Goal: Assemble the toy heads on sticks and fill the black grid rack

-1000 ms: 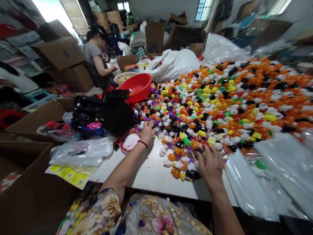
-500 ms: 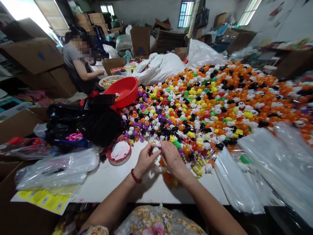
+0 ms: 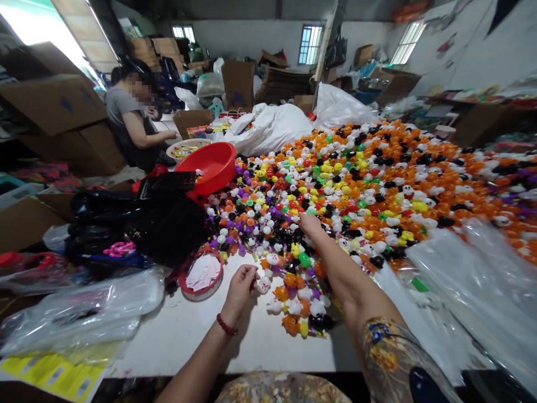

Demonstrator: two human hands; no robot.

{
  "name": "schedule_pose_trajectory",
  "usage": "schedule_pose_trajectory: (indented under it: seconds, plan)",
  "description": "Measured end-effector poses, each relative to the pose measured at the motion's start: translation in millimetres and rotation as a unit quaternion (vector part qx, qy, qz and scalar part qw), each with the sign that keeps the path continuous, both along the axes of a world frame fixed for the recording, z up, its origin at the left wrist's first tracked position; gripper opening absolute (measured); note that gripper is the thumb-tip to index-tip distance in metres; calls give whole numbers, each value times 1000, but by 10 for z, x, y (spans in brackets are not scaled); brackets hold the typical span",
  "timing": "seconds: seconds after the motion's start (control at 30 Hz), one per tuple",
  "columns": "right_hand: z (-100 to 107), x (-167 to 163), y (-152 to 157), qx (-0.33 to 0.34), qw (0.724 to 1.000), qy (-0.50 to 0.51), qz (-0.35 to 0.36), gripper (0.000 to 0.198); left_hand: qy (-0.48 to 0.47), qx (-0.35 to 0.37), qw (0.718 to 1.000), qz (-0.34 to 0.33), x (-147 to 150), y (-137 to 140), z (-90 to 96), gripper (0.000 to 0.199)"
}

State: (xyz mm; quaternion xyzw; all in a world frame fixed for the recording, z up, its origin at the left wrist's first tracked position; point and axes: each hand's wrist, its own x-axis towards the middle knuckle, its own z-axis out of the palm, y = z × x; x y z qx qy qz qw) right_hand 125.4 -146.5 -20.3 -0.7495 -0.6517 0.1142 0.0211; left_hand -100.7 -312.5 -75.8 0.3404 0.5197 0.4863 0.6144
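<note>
My left hand (image 3: 240,288), a dark red bead bracelet on its wrist, is held low over the white tabletop with thumb and fingers pinched together. At its fingertips is a small white round toy (image 3: 263,285) with red marks. Stretched forward, my right hand (image 3: 310,226) reaches into the big heap of small plastic toys (image 3: 335,168); its fingers are largely hidden, so whether it grips a piece cannot be seen. Between my forearms lies a loose cluster of orange, white, purple and yellow toys, among them an orange one (image 3: 290,323).
Left of my hand stands a red round basket (image 3: 201,273) with pale paper slips. A red basin (image 3: 213,165) and black bags (image 3: 168,215) sit behind it. Clear plastic bags (image 3: 448,268) lie at right, others at left. A co-worker (image 3: 134,120) sits beyond.
My hands were together around a white piece and have separated. The right hand has gone forward into the heap; the left has dropped slightly toward me, the white toy at its fingertips.
</note>
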Motion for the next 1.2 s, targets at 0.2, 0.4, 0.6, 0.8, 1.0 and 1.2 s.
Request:
schedule_pose_trajectory:
  seconds: [0.2, 0.4, 0.6, 0.8, 1.0, 1.2]
  plan:
    - [55, 11, -28, 12, 999, 34, -28, 30, 13, 2, 1000, -6, -33, -9, 17, 50]
    - [62, -281, -864, 77, 974, 199, 69, 28, -81, 17, 996, -26, 155, -5, 98, 64]
    - [-304, -524, -1831, 124, 915, 329, 201, 51, -134, 10, 988, -75, 359, -109, 135, 64]
    - [-433, -388, -2129, 217, 907, 306, 191, 44, -118, -5, 991, -56, 302, -214, 89, 55]
    - [-389, -299, -2278, 242, 905, 286, 201, 38, -131, -16, 989, -67, 264, -304, 110, 58]
    - [-308, -291, -2326, 244, 909, 258, 217, 37, -92, -2, 991, -94, 281, -371, 147, 54]
